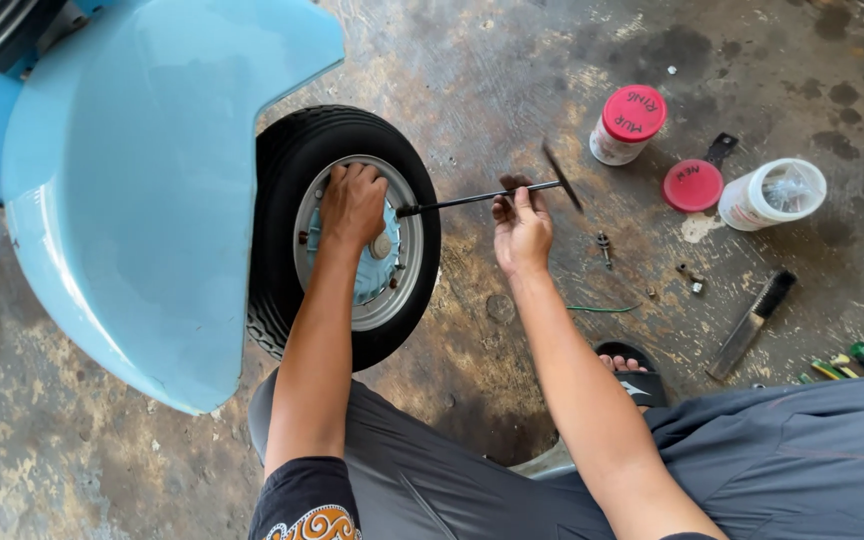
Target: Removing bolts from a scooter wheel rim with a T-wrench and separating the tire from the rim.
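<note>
Grey trousers (pixel 752 460) and a black sleeve with an orange pattern (pixel 307 505) fill the bottom of the view; the person sits low on the floor (pixel 72 470), knees apart, so that both arms reach the work in front.

Left hand (pixel 352 205): laid over the hub of the wheel (pixel 347 235), fingers curled down onto the silver rim, clasping nothing loose. Likely steadying the wheel against turning.

Right hand (pixel 522 225): closed around the shaft of a T-handle wrench (pixel 482 197), near its crossbar. The crossbar is blurred, so probably spinning. The shaft runs level and leftward to the wheel, its socket end meeting the rim just beside the left hand's knuckles. Holding it straight out keeps the socket square on the fastener, I judge.

Wheel: small, black tyre, pale blue centre, standing upright, half tucked under the light blue scooter body panel (pixel 132 190).

Set out to the right, within the right arm's reach: a white jar with a red lid (pixel 624 125), an open white jar (pixel 774 193) with its red lid (pixel 693 185) lying beside it, loose bolts (pixel 604 247) on the concrete, a wire brush (pixel 752 322), some screwdrivers (pixel 852 362) at the edge.

Sandalled foot (pixel 632 372) rests between wrench and trousers.
</note>
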